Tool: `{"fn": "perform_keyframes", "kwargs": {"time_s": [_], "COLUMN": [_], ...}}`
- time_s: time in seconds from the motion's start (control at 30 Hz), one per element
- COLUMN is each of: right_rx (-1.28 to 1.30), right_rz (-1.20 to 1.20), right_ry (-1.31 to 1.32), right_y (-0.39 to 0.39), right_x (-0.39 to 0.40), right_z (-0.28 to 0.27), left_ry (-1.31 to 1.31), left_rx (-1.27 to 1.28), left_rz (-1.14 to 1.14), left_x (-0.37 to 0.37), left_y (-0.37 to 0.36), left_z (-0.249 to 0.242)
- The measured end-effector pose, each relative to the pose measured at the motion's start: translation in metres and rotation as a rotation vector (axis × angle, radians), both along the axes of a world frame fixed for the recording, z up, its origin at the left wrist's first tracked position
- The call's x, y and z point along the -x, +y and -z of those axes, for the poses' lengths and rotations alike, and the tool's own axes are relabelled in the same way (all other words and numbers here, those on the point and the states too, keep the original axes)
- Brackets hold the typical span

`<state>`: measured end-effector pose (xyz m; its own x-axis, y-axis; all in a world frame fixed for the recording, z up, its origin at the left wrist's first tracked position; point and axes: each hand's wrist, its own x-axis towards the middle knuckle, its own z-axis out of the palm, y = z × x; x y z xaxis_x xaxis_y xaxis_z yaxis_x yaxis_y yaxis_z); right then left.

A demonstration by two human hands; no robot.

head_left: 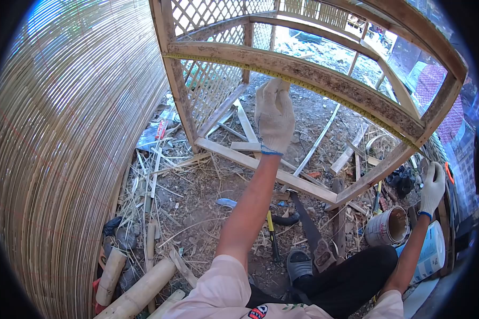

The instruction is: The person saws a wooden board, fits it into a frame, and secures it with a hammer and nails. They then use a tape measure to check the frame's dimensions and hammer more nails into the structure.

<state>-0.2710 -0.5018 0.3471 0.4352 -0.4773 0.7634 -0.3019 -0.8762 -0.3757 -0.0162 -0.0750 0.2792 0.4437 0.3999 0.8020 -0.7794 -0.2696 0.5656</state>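
A yellow tape measure [303, 83] is stretched along a weathered wooden crossbar [324, 70] of a timber frame, from its left post to its right side. My left hand [275, 114], in a cream knit glove, is closed at the middle of the bar, its fingertips pinching the tape's lower edge. At the right end, my gloved right hand [432, 189] is closed by the frame's corner, where the tape runs down to its fingertips. The tape's case cannot be made out there.
A bamboo-slat screen [74, 154] rises on the left, with bamboo poles [138, 287] below. On the littered ground lie a hand saw [311, 231], a yellow-handled hammer [272, 234] and wood strips. A bucket [388, 226] and a blue-white container [428, 252] are at right.
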Motion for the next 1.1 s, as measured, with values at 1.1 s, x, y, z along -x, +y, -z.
{"fn": "perform_keyframes", "kwargs": {"time_s": [1.1], "right_rx": [0.028], "right_rz": [-0.013], "right_ry": [-0.006], "right_y": [0.005], "right_x": [0.002], "right_z": [-0.002], "left_ry": [-0.016], "left_rx": [-0.277], "left_rz": [-0.088], "left_x": [-0.016], "left_y": [0.037], "left_z": [-0.013]}}
